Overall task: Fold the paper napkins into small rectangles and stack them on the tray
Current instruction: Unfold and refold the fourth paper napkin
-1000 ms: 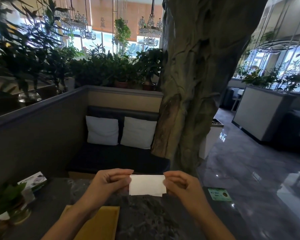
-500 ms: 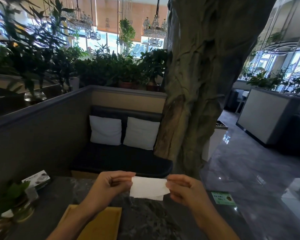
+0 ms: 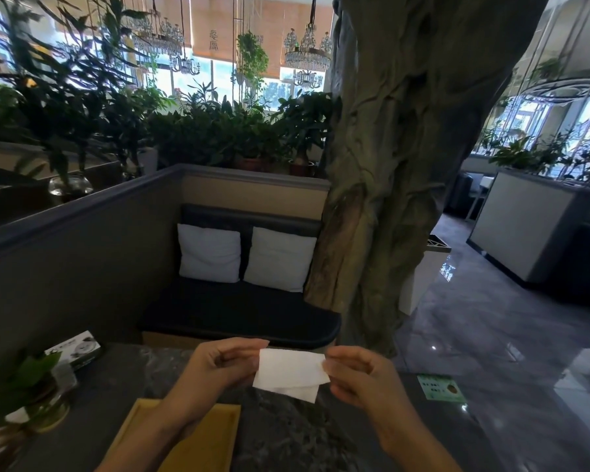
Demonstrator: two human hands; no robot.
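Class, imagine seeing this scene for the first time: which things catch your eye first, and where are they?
A huge gnarled tree trunk rises right of centre. Low in the middle, the left hand and right hand pinch a folded white napkin above the dark table, near a yellow tray.

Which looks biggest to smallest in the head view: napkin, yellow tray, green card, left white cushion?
1. Yellow tray, though partly hidden by the left forearm and cut off by the frame.
2. Left white cushion.
3. Napkin, close in apparent size to the cushion but nearer the camera, so unsure.
4. Green card.
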